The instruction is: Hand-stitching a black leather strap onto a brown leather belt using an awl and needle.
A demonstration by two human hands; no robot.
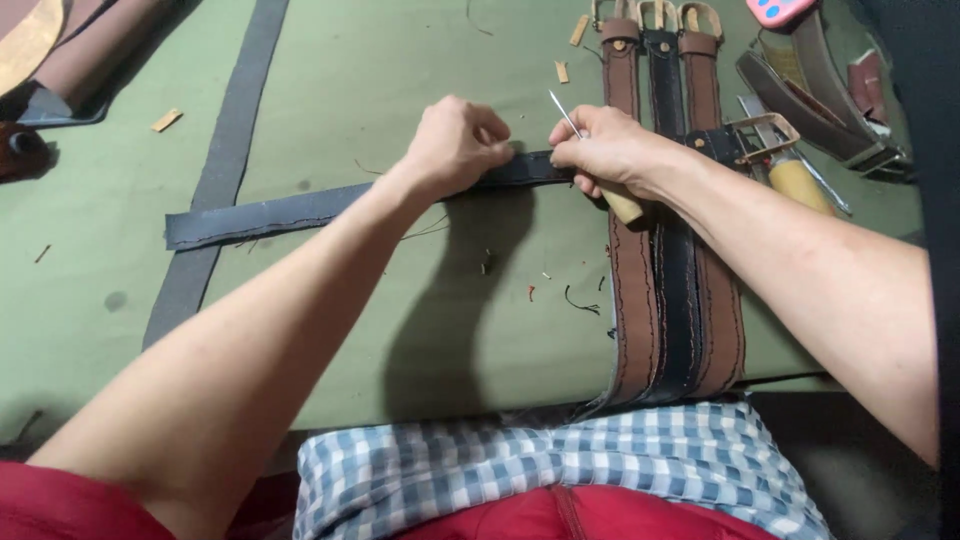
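Note:
A dark blue-grey leather belt strap point(270, 213) lies crosswise on the green work mat point(400, 60), its buckle end point(765, 135) at the right. My left hand point(455, 145) is closed on the strap near its middle, pressing it down. My right hand point(610, 150) grips an awl point(600, 160) with a pale wooden handle, its thin metal point sticking up and left above the strap. The two hands are close together over the strap.
Three finished belts, brown, black and brown point(675, 290), lie side by side lengthwise under the strap and hang over the near edge. More belts and tools point(830, 110) sit at the top right. A long dark strip point(225, 150) runs down the left. Thread scraps point(580, 300) dot the mat.

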